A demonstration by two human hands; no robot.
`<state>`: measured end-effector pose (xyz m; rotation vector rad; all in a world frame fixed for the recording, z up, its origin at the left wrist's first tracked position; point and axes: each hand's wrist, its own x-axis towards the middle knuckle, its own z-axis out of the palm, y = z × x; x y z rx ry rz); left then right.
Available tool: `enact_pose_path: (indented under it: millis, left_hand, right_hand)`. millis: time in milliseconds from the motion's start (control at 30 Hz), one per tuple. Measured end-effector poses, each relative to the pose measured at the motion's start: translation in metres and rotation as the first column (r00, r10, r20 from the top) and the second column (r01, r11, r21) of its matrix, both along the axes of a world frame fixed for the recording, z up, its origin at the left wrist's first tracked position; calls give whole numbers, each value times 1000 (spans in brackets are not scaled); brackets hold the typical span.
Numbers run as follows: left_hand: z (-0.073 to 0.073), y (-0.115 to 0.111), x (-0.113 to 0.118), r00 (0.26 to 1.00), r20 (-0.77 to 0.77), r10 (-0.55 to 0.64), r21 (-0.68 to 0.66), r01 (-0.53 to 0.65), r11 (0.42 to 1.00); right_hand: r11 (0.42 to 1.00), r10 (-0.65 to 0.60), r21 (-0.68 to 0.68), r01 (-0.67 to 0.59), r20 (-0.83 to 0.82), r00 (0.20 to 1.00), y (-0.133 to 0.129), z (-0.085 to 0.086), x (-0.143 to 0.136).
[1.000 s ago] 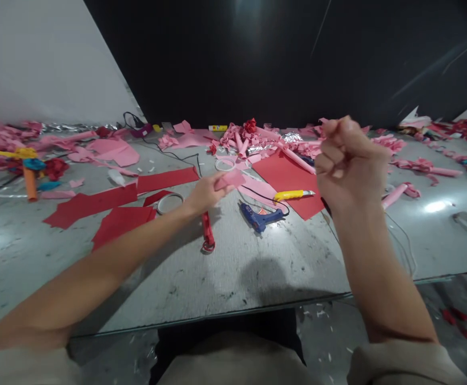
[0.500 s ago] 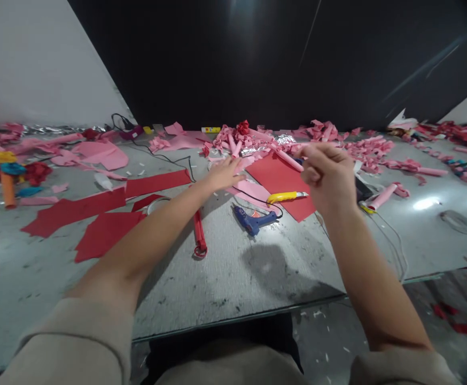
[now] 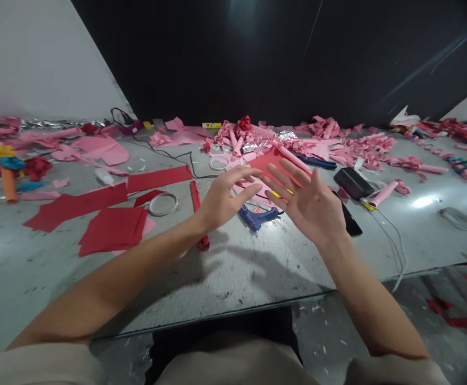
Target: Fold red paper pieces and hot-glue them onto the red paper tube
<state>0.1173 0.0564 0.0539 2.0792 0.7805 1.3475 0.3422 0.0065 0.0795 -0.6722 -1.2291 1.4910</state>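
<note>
My left hand hovers over the middle of the table, fingers extended and holding nothing. Facing it is my right hand, palm up with spread fingers, also bare. Below and between them lies a blue glue gun, partly covered by the hands. A yellow-handled cutter shows only in bits behind my right fingers. Beyond it rests a sheet of red paper. Under my left wrist runs a narrow rolled strip of red paper, its near end curled.
Red paper pieces and a tape roll lie at left. Pink paper scraps line the back by the black panel. A black phone, a black adapter and a white cable sit at right.
My right hand has gone from curled fingers to spread with the palm up. My left hand has drawn back toward me from the pink scraps. The tape roll and phone have come into fuller view.
</note>
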Motion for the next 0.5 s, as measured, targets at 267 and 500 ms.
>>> enact_pose_path:
  millis: [267, 500]
  left_hand:
    - [15, -43, 7, 980, 34, 196, 235, -199, 952]
    - [21, -46, 18, 966, -100, 238, 104, -227, 968]
  right_hand:
    - [989, 70, 126, -79, 73, 995, -31, 6, -20]
    - [976, 50, 203, -83, 162, 986, -34, -1, -28]
